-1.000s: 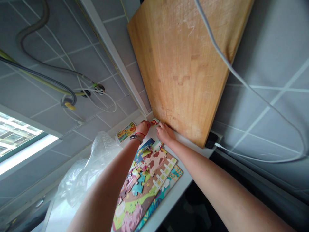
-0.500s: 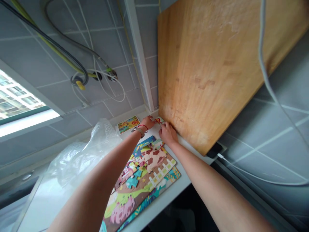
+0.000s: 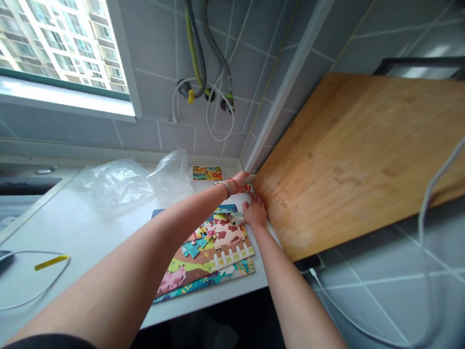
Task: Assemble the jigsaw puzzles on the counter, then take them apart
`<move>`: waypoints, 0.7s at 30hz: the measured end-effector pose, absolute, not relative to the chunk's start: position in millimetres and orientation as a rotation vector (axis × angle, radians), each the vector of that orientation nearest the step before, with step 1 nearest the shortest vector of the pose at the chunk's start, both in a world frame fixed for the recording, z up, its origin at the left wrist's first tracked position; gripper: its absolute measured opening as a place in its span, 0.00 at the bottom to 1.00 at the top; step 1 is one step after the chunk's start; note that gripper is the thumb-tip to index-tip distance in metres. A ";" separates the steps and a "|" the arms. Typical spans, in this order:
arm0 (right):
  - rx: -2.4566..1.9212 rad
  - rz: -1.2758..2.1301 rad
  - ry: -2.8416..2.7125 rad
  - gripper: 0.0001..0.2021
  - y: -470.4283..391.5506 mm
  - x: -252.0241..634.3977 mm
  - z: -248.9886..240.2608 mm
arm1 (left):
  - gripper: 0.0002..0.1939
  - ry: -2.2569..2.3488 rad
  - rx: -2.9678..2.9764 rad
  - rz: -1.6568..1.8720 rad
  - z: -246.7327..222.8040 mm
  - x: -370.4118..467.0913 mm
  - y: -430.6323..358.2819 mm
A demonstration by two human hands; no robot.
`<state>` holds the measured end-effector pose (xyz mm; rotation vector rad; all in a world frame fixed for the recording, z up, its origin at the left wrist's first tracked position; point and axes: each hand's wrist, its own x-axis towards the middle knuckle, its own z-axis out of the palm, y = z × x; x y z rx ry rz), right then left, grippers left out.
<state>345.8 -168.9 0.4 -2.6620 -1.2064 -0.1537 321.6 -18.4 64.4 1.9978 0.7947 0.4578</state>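
Left hand outstretched, right hand near it, colourful item between, each grip unclear

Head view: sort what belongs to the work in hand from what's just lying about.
In the work, it seems: puzzle, teal piece on it, small colourful thing by the left hand and right hand, probably the card.

Lying about: plastic bag, leaning wooden board, yellow strip.

Glaring daylight from the upper-left window, dark shadow at bottom centre
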 end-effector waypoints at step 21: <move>-2.388 0.455 -1.057 0.15 -186.9 348.1 33.1 | 0.12 0.531 2.297 0.758 24.9 -9.8 -48.4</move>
